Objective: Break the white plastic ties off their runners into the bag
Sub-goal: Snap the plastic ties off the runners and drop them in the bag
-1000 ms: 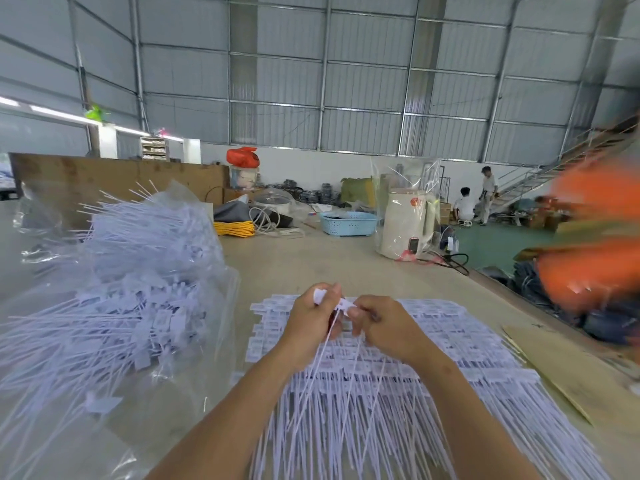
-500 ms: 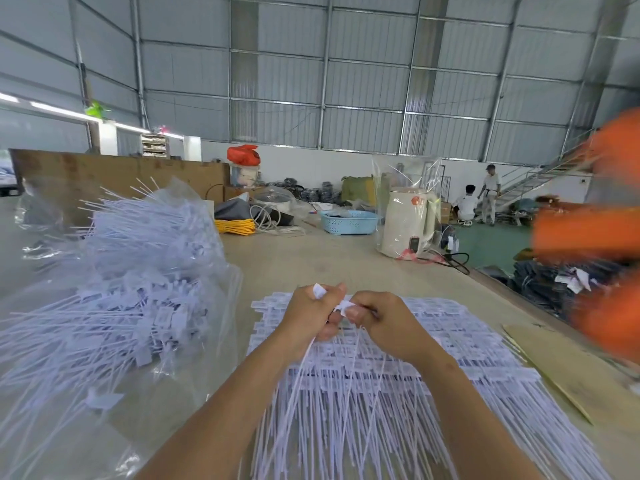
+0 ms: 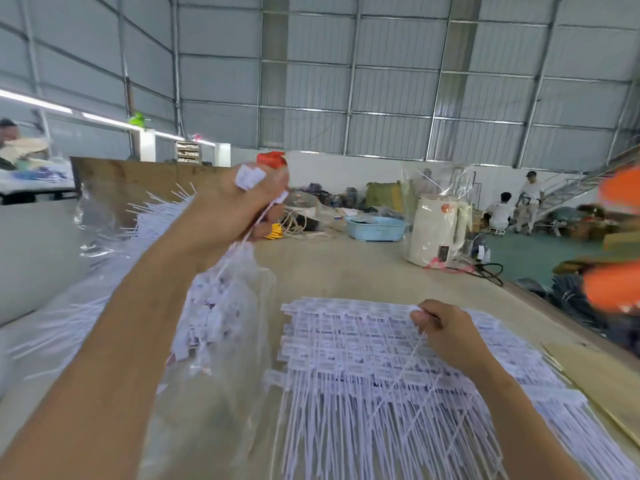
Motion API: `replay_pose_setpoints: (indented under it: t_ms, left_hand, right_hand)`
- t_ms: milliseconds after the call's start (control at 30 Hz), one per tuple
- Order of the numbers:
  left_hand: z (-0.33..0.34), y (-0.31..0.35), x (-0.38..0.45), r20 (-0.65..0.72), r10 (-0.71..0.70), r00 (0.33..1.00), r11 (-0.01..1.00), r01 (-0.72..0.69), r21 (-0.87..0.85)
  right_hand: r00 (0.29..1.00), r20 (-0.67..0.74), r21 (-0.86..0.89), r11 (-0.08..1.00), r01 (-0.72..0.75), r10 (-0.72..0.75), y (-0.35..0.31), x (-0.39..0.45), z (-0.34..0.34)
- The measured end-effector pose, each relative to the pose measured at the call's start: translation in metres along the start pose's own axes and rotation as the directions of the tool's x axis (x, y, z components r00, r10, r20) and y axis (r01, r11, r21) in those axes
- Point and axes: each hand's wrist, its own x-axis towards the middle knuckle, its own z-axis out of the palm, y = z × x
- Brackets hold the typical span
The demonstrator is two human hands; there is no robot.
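Left hand [image 3: 239,206] grip clamped on white ties [image 3: 251,178], raised over bag [image 3: 221,306], right hand [image 3: 446,329] pinching runner [image 3: 415,344] on pile

A beige table [image 3: 346,268] carries white ties on runners [image 3: 381,358], a clear bag [image 3: 114,271], a blue basket [image 3: 375,228].

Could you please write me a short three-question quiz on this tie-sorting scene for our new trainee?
1. True or false: the left hand, raised over the clear plastic bag, grips a bunch of white plastic ties.
2. What does the right hand pinch? A) a pale blue basket B) a tie on the flat white stack of ties C) nothing
3. Fill in: the stack lies on the ____ table.

Key: 1 true; 2 B; 3 beige
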Motion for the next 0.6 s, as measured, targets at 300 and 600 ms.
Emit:
replay_pose_setpoints:
  t_ms: [300,600]
  left_hand:
    - [-0.087,-0.131,-0.006,-0.067,-0.354,0.933,0.402,0.216,0.890]
    - [-0.061,-0.115,-0.007,-0.282,-0.432,0.857,-0.140,0.245,0.959]
  right_hand:
    - [1.000,0.028,-0.009,1.000,0.015,-0.015,-0.002,-0.001,0.002]
    - [0.999,-0.022,0.074,0.997,0.029,-0.027,-0.006,0.000,-0.001]
